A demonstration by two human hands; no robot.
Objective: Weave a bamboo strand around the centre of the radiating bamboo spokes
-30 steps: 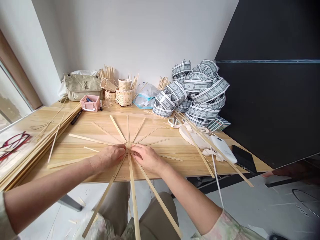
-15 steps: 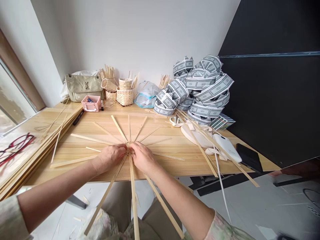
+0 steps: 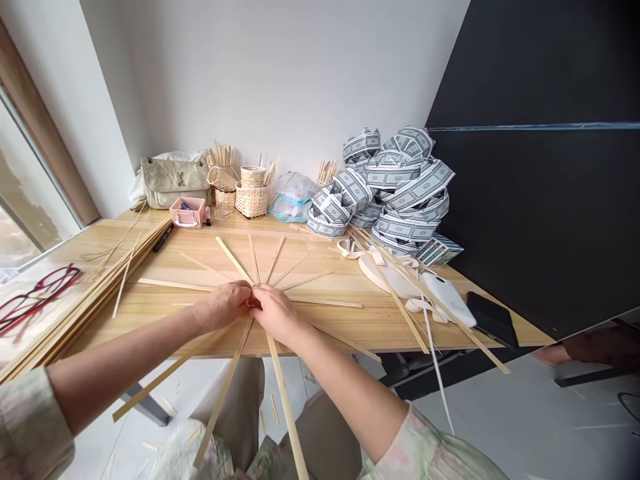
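Note:
Thin bamboo strips (image 3: 285, 393) fan out like spokes from a small centre at the table's front edge. Several of them reach over the edge above my lap. My left hand (image 3: 226, 305) is closed at the left of that centre, thumb and fingers pinched on the strips. Against it, my right hand (image 3: 277, 315) pinches the crossing from the right, its fingers bent. The fingertips of both hands meet, so most of the crossing is hidden. A little of a thin woven ring (image 3: 259, 286) shows just beyond them.
A bundle of long strips (image 3: 100, 293) and red glasses (image 3: 43, 293) lie at left. Behind stand a handbag (image 3: 175, 183), a pink basket (image 3: 188, 213), woven baskets (image 3: 251, 201) and patterned banded rolls (image 3: 400, 173). A white device (image 3: 449, 299) and a black phone (image 3: 491, 319) are at right.
The spoked strips have turned counterclockwise: their near ends have swung right and their far ends left. Both hands remain pinched at the centre. The view has shifted slightly.

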